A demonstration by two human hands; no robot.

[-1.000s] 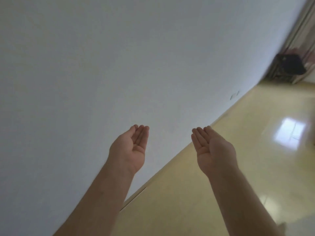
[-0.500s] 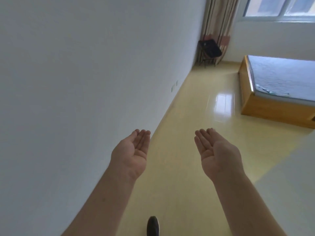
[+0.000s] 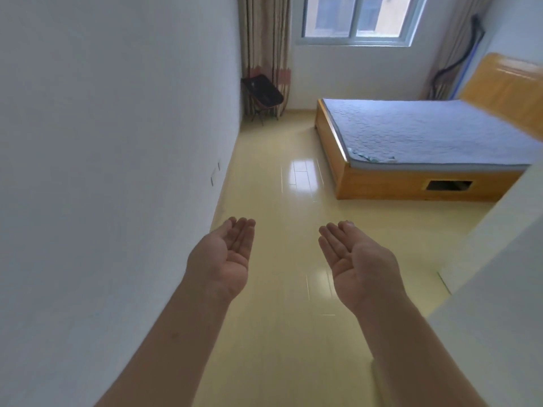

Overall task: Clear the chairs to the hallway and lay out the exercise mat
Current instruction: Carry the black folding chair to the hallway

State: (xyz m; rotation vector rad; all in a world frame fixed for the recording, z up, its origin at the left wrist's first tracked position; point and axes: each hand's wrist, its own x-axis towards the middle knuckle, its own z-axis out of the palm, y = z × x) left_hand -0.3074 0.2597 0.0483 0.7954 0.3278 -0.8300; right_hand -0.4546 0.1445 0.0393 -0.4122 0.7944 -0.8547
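Note:
A black folding camp chair (image 3: 263, 96) stands in the far left corner, against the striped curtain and below the window. Both my arms reach forward over the yellow floor. My left hand (image 3: 224, 255) is held palm up with straight fingers and holds nothing. My right hand (image 3: 357, 261) is also palm up, fingers straight, with nothing in it. The chair is far ahead of both hands. No exercise mat shows in view.
A white wall (image 3: 117, 142) runs along my left. A wooden bed (image 3: 411, 183) with a blue mattress fills the right side. Another white wall corner (image 3: 505, 274) juts in at the near right. Glossy floor (image 3: 279, 177) runs between wall and bed.
The view has swung right from the bare wall into the room, so the chair, window and bed now show. Both hands stay palm up in front of me.

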